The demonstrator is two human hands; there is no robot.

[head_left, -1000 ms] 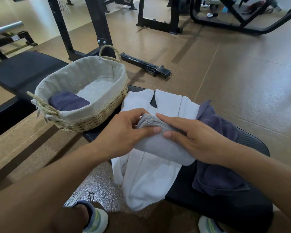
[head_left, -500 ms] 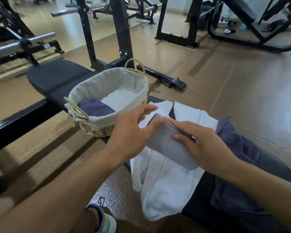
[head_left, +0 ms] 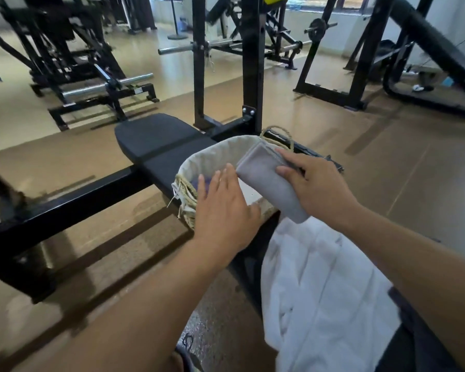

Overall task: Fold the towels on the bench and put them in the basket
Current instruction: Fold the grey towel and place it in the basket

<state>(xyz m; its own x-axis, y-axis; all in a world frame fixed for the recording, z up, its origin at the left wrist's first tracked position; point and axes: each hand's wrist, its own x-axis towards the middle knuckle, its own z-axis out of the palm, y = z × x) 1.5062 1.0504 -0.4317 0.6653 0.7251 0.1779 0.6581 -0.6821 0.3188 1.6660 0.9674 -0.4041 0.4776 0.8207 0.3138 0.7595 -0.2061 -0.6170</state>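
Two hands: both reach out over the basket (head_left: 207,159), left one (head_left: 223,208) and right one (head_left: 317,189).
Left hand: fingers straight and spread, holding nothing, hovering over the near left rim of the basket.
Right hand: thumb and fingers curled round the folded grey towel (head_left: 266,181), gripping it from the right side.
Grey towel: one, folded into a thick oblong, held tilted over the right half of the basket, its near end hanging past the basket's near rim above the white towel (head_left: 322,285).
Towels counted: four in sight; the grey one in hand, a dark purple one (head_left: 206,181) lying in the basket and mostly hidden by the left hand, the white one spread loose on the near bench, and a dark one (head_left: 424,334) at the near right, only an edge showing.
Basket: one, woven, cloth-lined, one rope handle (head_left: 278,132) at its far side and a rope loop at its left; it stands on the bench (head_left: 156,135).
Edges: the basket sits close to the bench's left edge; the white towel droops over the near left edge.
Open room: bare brown floor (head_left: 387,183) to the right and far right; black racks and bars (head_left: 105,87) crowd the far left and far side.
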